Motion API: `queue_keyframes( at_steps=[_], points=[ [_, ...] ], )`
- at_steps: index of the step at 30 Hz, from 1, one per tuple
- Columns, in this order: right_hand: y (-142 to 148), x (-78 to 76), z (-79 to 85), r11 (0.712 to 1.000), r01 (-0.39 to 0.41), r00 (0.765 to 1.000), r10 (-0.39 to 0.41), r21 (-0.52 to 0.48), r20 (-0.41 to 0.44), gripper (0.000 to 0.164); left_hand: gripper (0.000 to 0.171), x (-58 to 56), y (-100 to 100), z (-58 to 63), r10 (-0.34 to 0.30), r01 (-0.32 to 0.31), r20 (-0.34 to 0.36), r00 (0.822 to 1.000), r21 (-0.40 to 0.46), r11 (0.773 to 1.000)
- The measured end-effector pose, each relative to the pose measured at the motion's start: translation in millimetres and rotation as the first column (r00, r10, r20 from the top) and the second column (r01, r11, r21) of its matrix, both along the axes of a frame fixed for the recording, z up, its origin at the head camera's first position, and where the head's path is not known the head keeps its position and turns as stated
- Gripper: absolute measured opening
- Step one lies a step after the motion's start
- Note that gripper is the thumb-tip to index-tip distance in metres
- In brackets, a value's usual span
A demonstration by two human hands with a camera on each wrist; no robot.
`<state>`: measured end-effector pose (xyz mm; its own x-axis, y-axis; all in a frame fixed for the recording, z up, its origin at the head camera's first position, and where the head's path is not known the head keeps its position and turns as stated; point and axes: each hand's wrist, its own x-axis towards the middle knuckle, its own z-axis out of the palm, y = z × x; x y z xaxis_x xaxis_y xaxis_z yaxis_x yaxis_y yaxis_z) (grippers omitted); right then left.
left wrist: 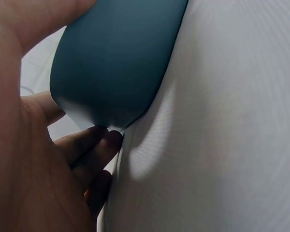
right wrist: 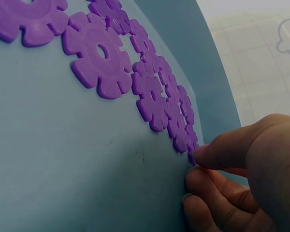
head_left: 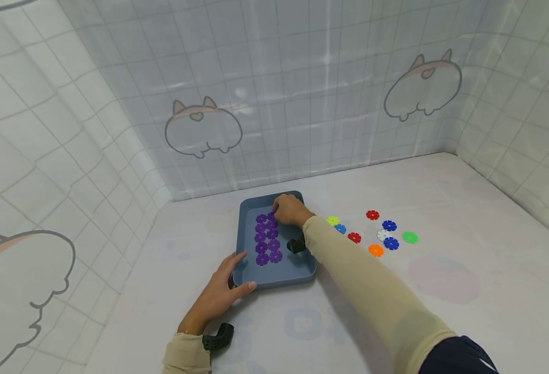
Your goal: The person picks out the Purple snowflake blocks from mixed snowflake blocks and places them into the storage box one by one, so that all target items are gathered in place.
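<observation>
A blue-grey tray lies on the table with several purple notched plastic discs set in two columns inside it. My left hand holds the tray's near left corner, thumb over the near rim and forefinger at the left side. The left wrist view shows the other fingers bent against the outside of the corner. Over the far part of the tray, my right hand pinches the farthest purple disc of the right column, which stands flat beside its neighbours. My fingers partly hide that disc.
Right of the tray, loose discs are scattered on the white table: red, dark blue, green, orange, white, yellow and light blue. A tiled-pattern curtain rises behind the table.
</observation>
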<state>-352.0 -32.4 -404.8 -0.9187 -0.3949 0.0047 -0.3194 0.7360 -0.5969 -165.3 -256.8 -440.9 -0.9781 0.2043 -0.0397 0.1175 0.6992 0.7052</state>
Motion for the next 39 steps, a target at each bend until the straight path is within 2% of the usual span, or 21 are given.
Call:
queue_keyframes(
  at_steps=[10,22,28,33,39],
  points=[
    [1.0,5.1,3.6,1.000,-0.016,1.000,0.016,0.016,0.003,0.032,0.082,0.9,0.8,1.7,-0.004,0.004,0.002,1.000,0.004,1.000],
    [1.2,1.5,-1.9,1.000,-0.021,0.999,0.021,0.005,-0.038,0.030,0.082,0.9,1.0,1.0,-0.011,0.011,-0.009,1.000,0.004,1.000],
    [3.4,1.7,-2.3,0.993,-0.012,0.996,0.001,-0.119,-0.093,0.026,0.083,0.0,0.7,-0.2,-0.010,0.010,-0.011,1.000,0.000,1.000],
    [11.6,4.9,5.3,0.967,-0.050,0.991,0.017,-0.251,-0.130,0.024,0.083,1.3,-0.5,0.3,-0.010,0.011,-0.012,1.000,0.007,1.000],
    [36.6,8.1,15.0,0.951,-0.048,0.990,0.006,-0.306,-0.138,0.025,0.082,2.8,-0.5,0.8,-0.021,0.021,-0.027,0.999,-0.007,1.000]
  ],
)
